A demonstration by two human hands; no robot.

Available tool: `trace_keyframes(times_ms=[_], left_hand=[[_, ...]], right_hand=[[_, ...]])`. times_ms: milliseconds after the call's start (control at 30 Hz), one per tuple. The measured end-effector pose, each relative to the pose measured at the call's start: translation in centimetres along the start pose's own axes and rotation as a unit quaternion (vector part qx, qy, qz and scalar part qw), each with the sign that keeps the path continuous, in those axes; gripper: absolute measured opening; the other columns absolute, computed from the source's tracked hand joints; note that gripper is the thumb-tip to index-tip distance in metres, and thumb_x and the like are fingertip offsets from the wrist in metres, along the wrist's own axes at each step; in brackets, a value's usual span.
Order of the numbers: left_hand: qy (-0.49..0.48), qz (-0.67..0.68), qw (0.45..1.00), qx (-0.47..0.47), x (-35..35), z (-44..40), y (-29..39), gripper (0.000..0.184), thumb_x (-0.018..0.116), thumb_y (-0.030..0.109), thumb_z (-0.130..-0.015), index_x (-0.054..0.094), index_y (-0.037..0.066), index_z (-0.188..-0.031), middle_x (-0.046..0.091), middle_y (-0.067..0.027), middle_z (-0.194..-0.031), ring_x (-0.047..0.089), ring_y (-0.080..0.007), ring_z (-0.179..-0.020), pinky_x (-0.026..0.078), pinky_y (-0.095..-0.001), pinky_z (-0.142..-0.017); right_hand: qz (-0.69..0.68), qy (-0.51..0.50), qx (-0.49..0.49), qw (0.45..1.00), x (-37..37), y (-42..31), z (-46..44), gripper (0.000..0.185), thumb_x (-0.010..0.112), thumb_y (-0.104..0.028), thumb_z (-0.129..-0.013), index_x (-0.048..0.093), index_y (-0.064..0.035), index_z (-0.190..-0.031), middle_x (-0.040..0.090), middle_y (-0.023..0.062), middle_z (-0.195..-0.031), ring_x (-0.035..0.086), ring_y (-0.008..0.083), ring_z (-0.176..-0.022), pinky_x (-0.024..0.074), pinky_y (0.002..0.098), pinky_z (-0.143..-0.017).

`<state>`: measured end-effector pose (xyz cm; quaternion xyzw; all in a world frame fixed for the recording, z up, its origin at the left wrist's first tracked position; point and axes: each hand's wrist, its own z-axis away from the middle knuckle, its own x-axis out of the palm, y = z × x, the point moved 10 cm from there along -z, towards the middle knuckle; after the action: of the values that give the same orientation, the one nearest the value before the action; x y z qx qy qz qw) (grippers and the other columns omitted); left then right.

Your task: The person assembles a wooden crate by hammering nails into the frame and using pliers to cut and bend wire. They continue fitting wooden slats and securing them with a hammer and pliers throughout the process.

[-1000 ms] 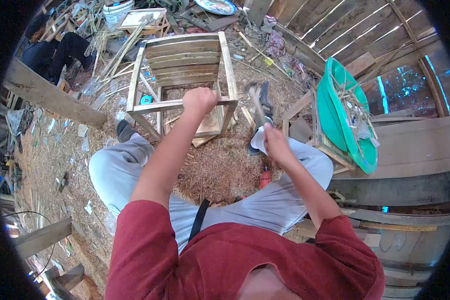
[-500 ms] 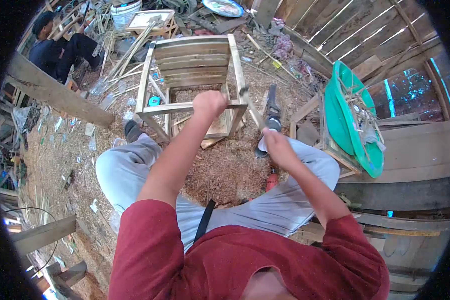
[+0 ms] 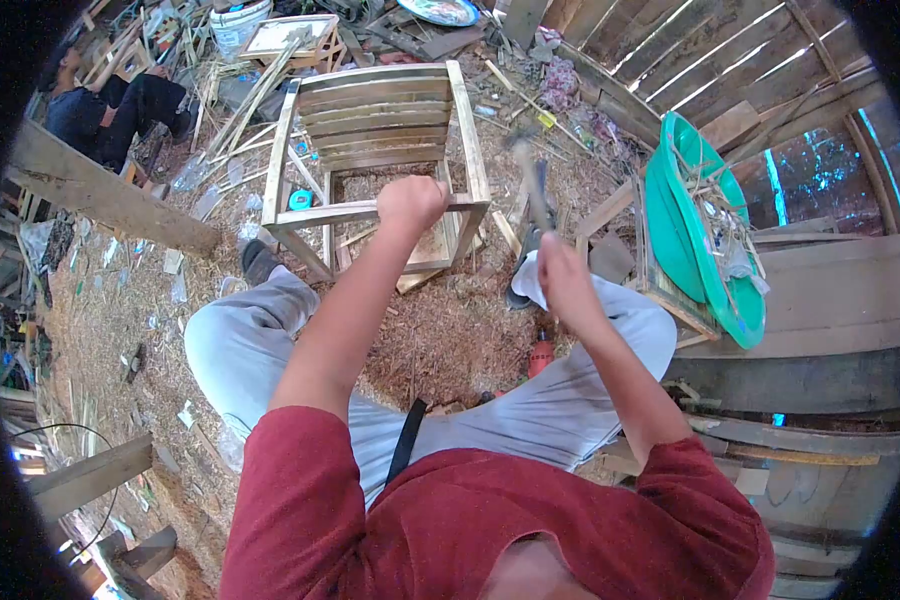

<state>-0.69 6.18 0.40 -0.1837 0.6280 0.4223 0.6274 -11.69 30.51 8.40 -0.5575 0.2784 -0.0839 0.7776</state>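
A wooden chair frame (image 3: 375, 130) with a slatted back stands on the ground in front of me. My left hand (image 3: 413, 203) is closed around its near rail; the fingertips are hidden. In my right hand (image 3: 567, 280) is a hammer (image 3: 537, 195), gripped by the handle. Its head, blurred by motion, is raised to the right of the chair, apart from the wood. A turquoise tape measure (image 3: 300, 200) sits at the left corner of the frame. Between my legs, near my right knee, lies a red tool (image 3: 541, 354), partly hidden.
Green basins (image 3: 710, 240) holding wood scraps lean on a wooden frame at the right. A thick post (image 3: 120, 200) crosses at the left; beyond it a person (image 3: 110, 115) sits. Wood strips (image 3: 255, 105), a white bucket (image 3: 238, 30) and sawdust-covered ground (image 3: 440, 340) surround the chair.
The hammer has swung up and away to the right from the chair's right corner as my right hand turned upright. My left hand stays on the rail.
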Motion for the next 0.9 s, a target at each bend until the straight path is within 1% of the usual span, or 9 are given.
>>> trace_keyframes(times_ms=[100,233,267,367,467,533,767,800,900], left_hand=[[-0.001,-0.007,1.0,0.004,-0.3,-0.3,-0.4,0.045,0.039,0.029,-0.096,0.077,0.005,-0.09,0.074,-0.0212,-0.1,0.073,-0.0388,-0.092,0.059,-0.0501,-0.082],[-0.002,-0.007,1.0,0.016,-0.8,0.1,0.1,0.049,0.036,0.032,-0.096,0.076,0.005,-0.091,0.074,-0.022,-0.101,0.073,-0.0401,-0.092,0.058,-0.0507,-0.082],[-0.005,0.001,1.0,0.007,-1.0,0.1,-0.2,0.05,0.035,0.032,-0.097,0.076,0.005,-0.091,0.074,-0.0223,-0.102,0.072,-0.0405,-0.092,0.058,-0.051,-0.083],[0.013,0.004,1.0,-0.012,-0.9,0.0,-1.1,0.049,0.035,0.033,-0.096,0.075,0.005,-0.09,0.073,-0.0236,-0.103,0.072,-0.0418,-0.093,0.058,-0.0517,-0.082],[-0.04,-0.07,0.995,0.06,-0.7,-0.3,-0.9,0.047,0.038,0.033,-0.098,0.076,0.007,-0.098,0.074,-0.0198,-0.108,0.071,-0.0387,-0.1,0.057,-0.049,-0.087],[-0.022,-0.108,0.987,0.115,-0.5,-0.5,-0.5,0.042,0.04,0.033,-0.098,0.074,0.008,-0.1,0.073,-0.0205,-0.108,0.071,-0.0402,-0.1,0.057,-0.0516,-0.086],[0.041,-0.115,0.971,0.206,-0.9,-0.3,-0.5,0.021,0.049,0.023,-0.097,0.058,0.004,-0.1,0.069,-0.0199,-0.093,0.069,-0.0432,-0.088,0.057,-0.0539,-0.071],[0.052,-0.107,0.967,0.223,-0.3,-0.7,-0.7,0.036,0.043,0.035,-0.103,0.061,0.004,-0.099,0.07,-0.0194,-0.096,0.067,-0.0447,-0.089,0.054,-0.0551,-0.077],[-0.052,0.072,0.995,0.044,-1.0,-0.9,-1.7,0.056,0.033,0.05,-0.106,0.065,0.003,-0.103,0.071,-0.0209,-0.101,0.066,-0.046,-0.094,0.05,-0.0549,-0.086]], right_hand=[[-0.063,0.087,-0.09,0.99,-1.8,-3.1,0.2,0.052,0.035,-0.046,-0.111,0.047,-0.0103,-0.075,0.042,-0.0026,-0.059,0.041,0.0104,-0.047,0.0321,0.0308,-0.043],[0.288,0.034,-0.178,0.94,1.1,6.8,-1.4,0.051,0.039,-0.045,-0.111,0.049,-0.0098,-0.075,0.045,-0.0024,-0.06,0.045,0.0085,-0.051,0.0344,0.028,-0.047],[0.249,0.036,-0.175,0.952,1.0,8.4,-1.7,0.049,0.042,-0.046,-0.11,0.051,-0.0119,-0.075,0.047,-0.0024,-0.062,0.047,0.0072,-0.053,0.0357,0.0269,-0.05],[0.077,-0.012,-0.006,0.997,-0.2,9.6,-3.8,0.053,0.043,-0.046,-0.108,0.055,0.0001,-0.085,0.055,0.0062,-0.066,0.054,0.0178,-0.062,0.0443,0.0373,-0.06],[-0.066,0.011,0.039,0.997,-1.1,4.0,-5.1,0.043,0.047,-0.05,-0.107,0.049,-0.0156,-0.08,0.038,-0.0051,-0.055,0.036,0.0089,-0.039,0.0292,0.0276,-0.036],[-0.091,0.006,0.071,0.993,-1.3,3.1,-8.4,0.041,0.05,-0.051,-0.106,0.048,-0.0153,-0.084,0.037,-0.005,-0.055,0.033,0.0092,-0.037,0.0281,0.0287,-0.034],[-0.25,-0.038,0.238,0.938,5.0,10.1,-17.5,0.037,0.055,-0.044,-0.104,0.051,-0.0083,-0.096,0.045,0.0013,-0.062,0.044,0.0151,-0.048,0.0416,0.0342,-0.045],[-0.313,-0.035,0.269,0.91,6.8,11.5,-17.8,0.035,0.056,-0.04,-0.104,0.051,-0.0061,-0.101,0.046,0.0029,-0.063,0.046,0.0171,-0.048,0.0432,0.0361,-0.046],[-0.286,-0.063,0.368,0.882,10.9,14.6,-16.1,0.02,0.052,-0.024,-0.103,0.054,-0.0039,-0.101,0.052,0.0094,-0.066,0.051,0.0246,-0.049,0.0499,0.0421,-0.047]])
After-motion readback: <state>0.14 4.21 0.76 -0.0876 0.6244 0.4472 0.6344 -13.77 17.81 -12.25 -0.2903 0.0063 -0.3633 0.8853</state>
